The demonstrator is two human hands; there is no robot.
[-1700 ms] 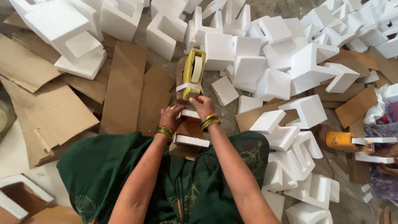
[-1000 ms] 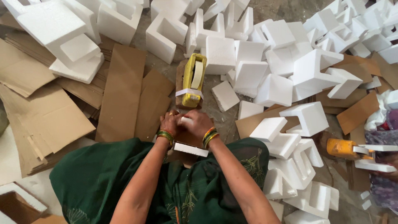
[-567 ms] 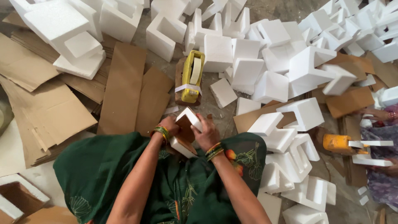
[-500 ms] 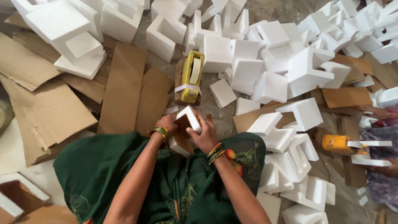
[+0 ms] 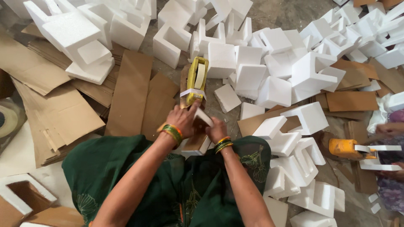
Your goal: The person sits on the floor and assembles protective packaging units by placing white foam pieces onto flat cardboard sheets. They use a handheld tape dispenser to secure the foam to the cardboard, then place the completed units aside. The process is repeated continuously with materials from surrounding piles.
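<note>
Currently we grip a white foam block faced with brown cardboard in both hands: left hand closed over its top, right hand clamping its side, above our green lap. Just beyond lies a yellow tape dispenser.

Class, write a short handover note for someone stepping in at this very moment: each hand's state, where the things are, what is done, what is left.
Left hand: closed on the upper edge of the foam-and-cardboard piece in the lap.
Right hand: grip on the same piece's right side.
Yellow tape dispenser: lying on the floor just ahead of the hands, untouched.
Loose white foam pieces: heaped ahead and to the right; flat cardboard sheets to the left.
Done: foam and cardboard are held together.
Left: whether any tape is on the piece cannot be told; many foam pieces lie loose.
</note>
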